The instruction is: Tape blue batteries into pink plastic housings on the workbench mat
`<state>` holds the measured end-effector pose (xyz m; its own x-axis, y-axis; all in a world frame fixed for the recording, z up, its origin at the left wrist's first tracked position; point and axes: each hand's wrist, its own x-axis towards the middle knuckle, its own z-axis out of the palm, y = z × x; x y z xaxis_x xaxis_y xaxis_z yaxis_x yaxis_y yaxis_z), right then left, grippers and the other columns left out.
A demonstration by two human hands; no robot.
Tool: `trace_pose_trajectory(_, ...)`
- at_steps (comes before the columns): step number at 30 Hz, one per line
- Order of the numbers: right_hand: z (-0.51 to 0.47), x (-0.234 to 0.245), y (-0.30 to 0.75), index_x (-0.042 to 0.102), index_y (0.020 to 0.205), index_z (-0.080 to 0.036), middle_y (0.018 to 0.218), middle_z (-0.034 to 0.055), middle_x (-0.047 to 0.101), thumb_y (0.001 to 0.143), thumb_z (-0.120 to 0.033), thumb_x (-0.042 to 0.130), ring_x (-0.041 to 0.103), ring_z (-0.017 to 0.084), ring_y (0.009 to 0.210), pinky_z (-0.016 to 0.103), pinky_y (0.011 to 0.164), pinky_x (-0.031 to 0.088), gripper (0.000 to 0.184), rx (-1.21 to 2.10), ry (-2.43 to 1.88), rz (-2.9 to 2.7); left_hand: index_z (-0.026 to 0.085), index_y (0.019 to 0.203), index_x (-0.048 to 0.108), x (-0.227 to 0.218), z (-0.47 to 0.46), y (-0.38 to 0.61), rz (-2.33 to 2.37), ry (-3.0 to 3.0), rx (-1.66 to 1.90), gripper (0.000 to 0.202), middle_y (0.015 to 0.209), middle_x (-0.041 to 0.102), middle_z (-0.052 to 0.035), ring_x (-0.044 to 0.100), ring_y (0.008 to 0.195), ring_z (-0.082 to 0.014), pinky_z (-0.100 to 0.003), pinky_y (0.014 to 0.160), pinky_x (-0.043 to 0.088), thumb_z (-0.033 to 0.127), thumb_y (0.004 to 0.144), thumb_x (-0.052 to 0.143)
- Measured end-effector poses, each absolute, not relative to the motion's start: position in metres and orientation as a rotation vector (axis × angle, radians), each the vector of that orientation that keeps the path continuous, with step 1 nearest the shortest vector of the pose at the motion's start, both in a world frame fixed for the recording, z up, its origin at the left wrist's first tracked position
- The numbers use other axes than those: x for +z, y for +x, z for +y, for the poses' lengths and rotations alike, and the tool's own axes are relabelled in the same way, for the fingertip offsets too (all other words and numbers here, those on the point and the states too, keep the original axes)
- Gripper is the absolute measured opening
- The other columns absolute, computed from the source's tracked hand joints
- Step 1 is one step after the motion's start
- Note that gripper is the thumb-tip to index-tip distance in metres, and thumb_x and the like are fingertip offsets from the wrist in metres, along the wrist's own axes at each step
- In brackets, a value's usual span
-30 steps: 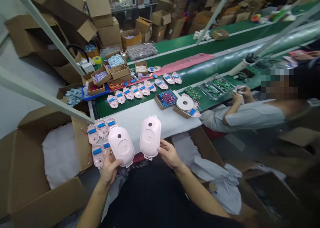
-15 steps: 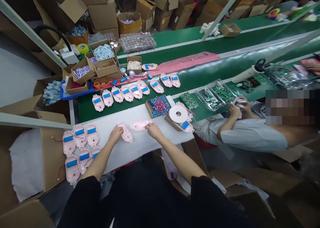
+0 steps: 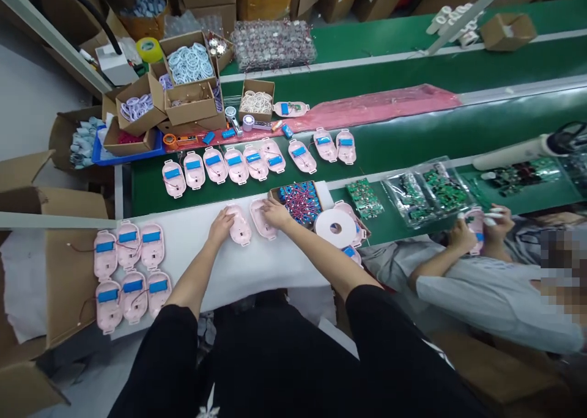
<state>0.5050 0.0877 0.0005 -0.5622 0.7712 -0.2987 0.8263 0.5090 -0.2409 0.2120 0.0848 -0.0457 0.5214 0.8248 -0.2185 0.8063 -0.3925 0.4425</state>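
Note:
Two pink plastic shells lie side by side on the white sheet (image 3: 257, 265) of the bench. My left hand (image 3: 221, 226) rests curled on the left pink shell (image 3: 240, 228). My right hand (image 3: 277, 212) grips the far end of the right pink shell (image 3: 261, 219). Both shells touch the sheet. A small box of blue parts with red wires (image 3: 300, 200) stands just right of my right hand. A white tape roll (image 3: 335, 229) lies beyond it.
A row of pink shells with blue batteries (image 3: 257, 159) lies on the green belt. Several more (image 3: 128, 271) sit on a cardboard flap at left. Open boxes of rings (image 3: 190, 63) stand at the back. A co-worker's hands (image 3: 479, 222) work at right beside circuit boards (image 3: 428, 189).
A second ago I held both shells up near my body. I have since lowered them onto the white sheet and slid them farther away. My view has tipped down toward the bench.

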Motion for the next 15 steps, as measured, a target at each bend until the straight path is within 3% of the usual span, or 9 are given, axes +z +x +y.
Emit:
trace_pose_trajectory(4,0.052,-0.003,0.485,0.066,0.142,-0.008,0.161,0.0196,0.051,0.102,-0.026,0.052,0.033,0.034,0.157,0.053,0.131,0.013,0.046,-0.543,1.529,2.439,0.017,0.121,0.072,-0.044,0.074,0.222,1.384,2.206,0.028,0.046,0.161,0.052,-0.0116,0.016,0.165,-0.0287,-0.063,0.135,0.011,0.002,0.087,0.045)
trace_pose_trajectory(6,0.036,-0.004,0.473,0.058,0.151,-0.011,0.168,0.0186,0.042,0.103,-0.035,0.051,0.031,0.035,0.158,0.055,0.131,0.012,0.054,-0.568,1.596,2.331,0.015,0.126,0.070,-0.039,0.066,0.228,1.408,2.169,0.034,0.050,0.162,0.050,-0.0161,0.019,0.164,-0.0326,-0.068,0.132,0.016,0.000,0.085,0.045)
trace_pose_trajectory(8,0.024,-0.003,0.463,0.053,0.156,-0.013,0.171,0.0162,0.036,0.104,-0.035,0.047,0.029,0.034,0.159,0.055,0.131,0.011,0.057,-0.582,1.632,2.257,0.013,0.130,0.068,-0.030,0.057,0.236,1.445,2.124,0.060,0.051,0.161,0.050,-0.0203,0.025,0.162,-0.0342,-0.068,0.129,0.023,0.001,0.086,0.045)
trace_pose_trajectory(11,0.006,0.005,0.453,0.057,0.153,-0.017,0.169,0.0140,0.041,0.103,-0.031,0.041,0.029,0.034,0.158,0.056,0.129,0.013,0.054,-0.551,1.701,2.215,0.014,0.131,0.068,-0.004,0.034,0.238,1.515,2.056,0.143,0.045,0.156,0.055,-0.0207,0.035,0.158,-0.0329,-0.061,0.127,0.032,0.006,0.090,0.050)
trace_pose_trajectory(15,-0.021,0.006,0.437,0.069,0.138,-0.021,0.156,0.0153,0.057,0.100,-0.033,0.037,0.042,0.037,0.149,0.060,0.121,0.032,0.051,-0.491,1.927,2.323,0.023,0.117,0.075,0.037,-0.015,0.193,1.621,1.975,0.301,0.026,0.144,0.068,-0.0088,0.055,0.142,-0.0202,-0.036,0.121,0.043,0.023,0.093,0.065)
